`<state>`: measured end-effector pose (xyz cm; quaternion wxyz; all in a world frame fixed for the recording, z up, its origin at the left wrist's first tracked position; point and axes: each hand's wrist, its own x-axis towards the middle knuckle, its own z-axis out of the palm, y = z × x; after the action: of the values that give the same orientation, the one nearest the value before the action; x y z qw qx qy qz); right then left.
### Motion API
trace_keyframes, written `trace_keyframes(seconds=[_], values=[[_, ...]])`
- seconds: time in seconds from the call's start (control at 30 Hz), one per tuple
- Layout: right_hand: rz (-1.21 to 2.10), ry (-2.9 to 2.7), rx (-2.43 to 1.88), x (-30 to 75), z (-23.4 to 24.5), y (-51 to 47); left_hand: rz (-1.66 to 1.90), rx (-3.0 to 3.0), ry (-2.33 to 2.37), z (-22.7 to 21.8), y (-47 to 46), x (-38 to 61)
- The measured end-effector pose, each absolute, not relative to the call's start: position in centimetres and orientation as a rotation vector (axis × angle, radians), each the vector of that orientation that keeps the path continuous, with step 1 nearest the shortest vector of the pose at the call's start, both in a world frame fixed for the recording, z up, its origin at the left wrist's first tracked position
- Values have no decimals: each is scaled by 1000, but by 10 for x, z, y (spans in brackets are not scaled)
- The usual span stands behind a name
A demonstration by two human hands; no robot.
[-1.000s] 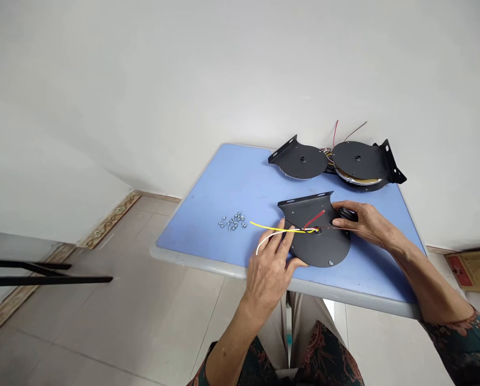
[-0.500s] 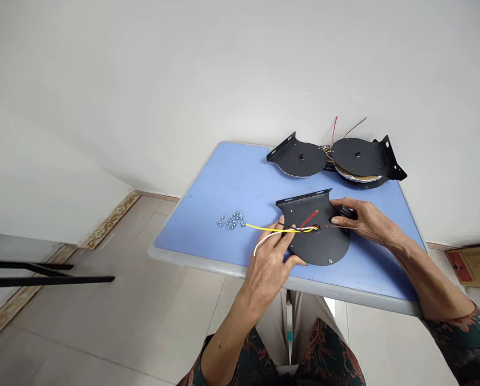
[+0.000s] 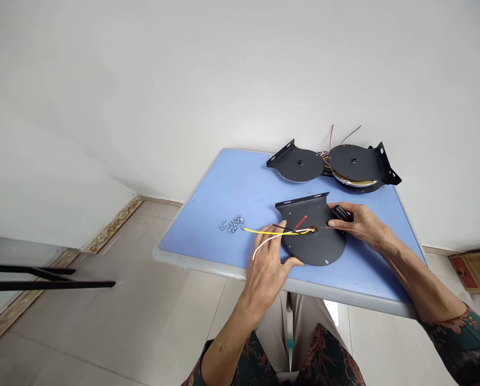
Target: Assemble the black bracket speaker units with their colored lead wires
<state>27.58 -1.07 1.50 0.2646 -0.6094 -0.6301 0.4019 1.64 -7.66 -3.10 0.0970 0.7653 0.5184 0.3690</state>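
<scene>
1. The person is wearing a dark green top point(image 3: 259, 354), with reddish-brown floral figures spreading across the cloth.
2. The right sleeve point(image 3: 452, 346) is carrying the same print just outside the near right corner of the desk point(image 3: 199, 214), and is leaving the right forearm point(image 3: 416, 273) and right hand point(image 3: 362, 222) bare.
3. The left sleeve point(image 3: 195, 373), well below the near edge, is leaving the left forearm point(image 3: 229, 343) and left hand point(image 3: 266, 273) bare.
4. Plain beige trousers point(image 3: 272, 327) are showing below that edge.
</scene>
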Motion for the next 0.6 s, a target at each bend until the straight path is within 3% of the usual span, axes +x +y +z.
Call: trace_keyframes(seconds=[0.27, 0.6], values=[[1043, -1415, -1556, 271, 13, -7, 1068, 2257, 1581, -31, -77, 17], [1070, -1498, -1669, 278, 22, 14, 1098, 2333, 1494, -31, -76, 16]])
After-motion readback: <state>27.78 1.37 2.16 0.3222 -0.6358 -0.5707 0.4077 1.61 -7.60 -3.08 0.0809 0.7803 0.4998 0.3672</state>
